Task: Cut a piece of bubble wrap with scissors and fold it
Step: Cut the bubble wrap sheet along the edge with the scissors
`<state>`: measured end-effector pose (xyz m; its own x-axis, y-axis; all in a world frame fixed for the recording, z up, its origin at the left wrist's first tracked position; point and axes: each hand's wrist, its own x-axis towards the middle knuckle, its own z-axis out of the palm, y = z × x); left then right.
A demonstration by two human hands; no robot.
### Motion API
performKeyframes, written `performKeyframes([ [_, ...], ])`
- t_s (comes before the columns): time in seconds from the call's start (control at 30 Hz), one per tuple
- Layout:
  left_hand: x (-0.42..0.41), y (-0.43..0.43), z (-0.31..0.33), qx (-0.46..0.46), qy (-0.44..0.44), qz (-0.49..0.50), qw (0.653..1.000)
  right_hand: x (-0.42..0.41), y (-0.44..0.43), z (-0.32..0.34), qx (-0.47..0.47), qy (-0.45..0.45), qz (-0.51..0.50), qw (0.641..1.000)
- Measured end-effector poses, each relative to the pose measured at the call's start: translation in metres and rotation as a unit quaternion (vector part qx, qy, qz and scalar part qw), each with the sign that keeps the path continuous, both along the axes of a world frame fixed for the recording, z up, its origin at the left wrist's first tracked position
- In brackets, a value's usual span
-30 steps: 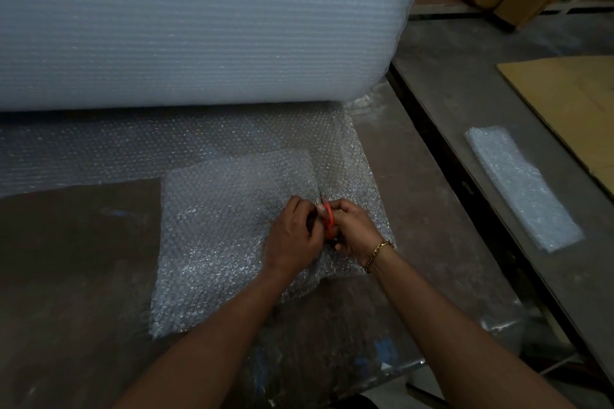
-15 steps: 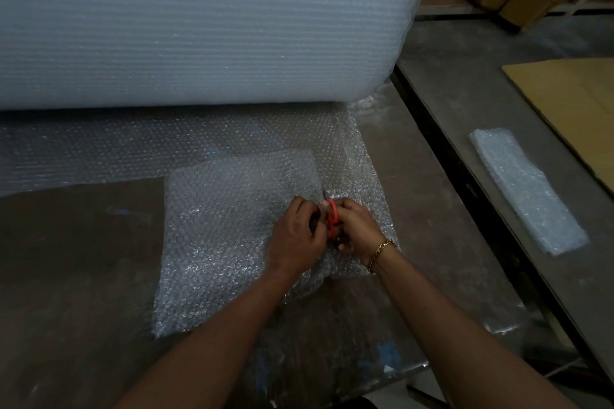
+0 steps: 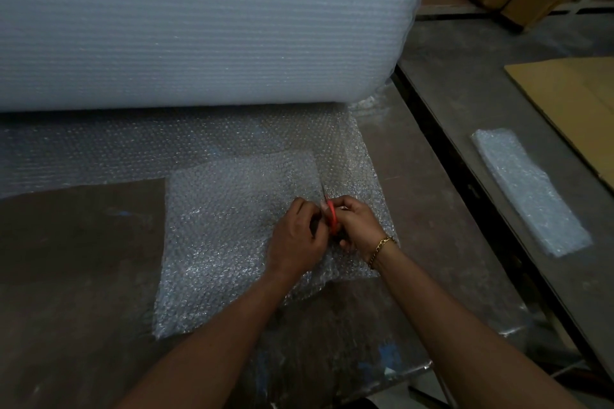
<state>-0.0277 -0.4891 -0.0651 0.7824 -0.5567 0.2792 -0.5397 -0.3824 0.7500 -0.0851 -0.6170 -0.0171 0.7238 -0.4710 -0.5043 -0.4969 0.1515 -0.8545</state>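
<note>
Gripping anything, those two hands?

Both. The right hand (image 3: 357, 226) is wrapped round the orange scissors (image 3: 331, 217), blade tip pointing away toward the big roll (image 3: 199, 26). The left hand (image 3: 295, 239) sits knuckles up, hard against the scissors, fingers curled on the bubble wrap sheet (image 3: 226, 226).

Where does the sheet lie?

Flat on the table (image 3: 73, 276), still joined to the roll at the far side. Its right edge runs near the table's right edge, and its near edge stops short of the forearms' elbows.

Any room to move?

Bare tabletop to the left of the sheet. The roll walls off the far side. On the right, a dark gap, then a second table (image 3: 465, 83) with a folded piece (image 3: 528, 189) and cardboard (image 3: 571, 103).
</note>
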Motion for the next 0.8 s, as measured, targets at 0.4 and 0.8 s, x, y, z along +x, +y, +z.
performKeyframes([
  [0.4, 0.001, 0.0, -0.001, 0.016, 0.001, -0.008, 1.0, 0.007, 0.0, 0.004, -0.008, 0.007, -0.006, 1.0],
  [0.8, 0.0, 0.001, 0.0, 0.016, -0.002, -0.01, 1.0, 0.008, -0.003, -0.002, -0.02, -0.012, 0.014, 1.0],
])
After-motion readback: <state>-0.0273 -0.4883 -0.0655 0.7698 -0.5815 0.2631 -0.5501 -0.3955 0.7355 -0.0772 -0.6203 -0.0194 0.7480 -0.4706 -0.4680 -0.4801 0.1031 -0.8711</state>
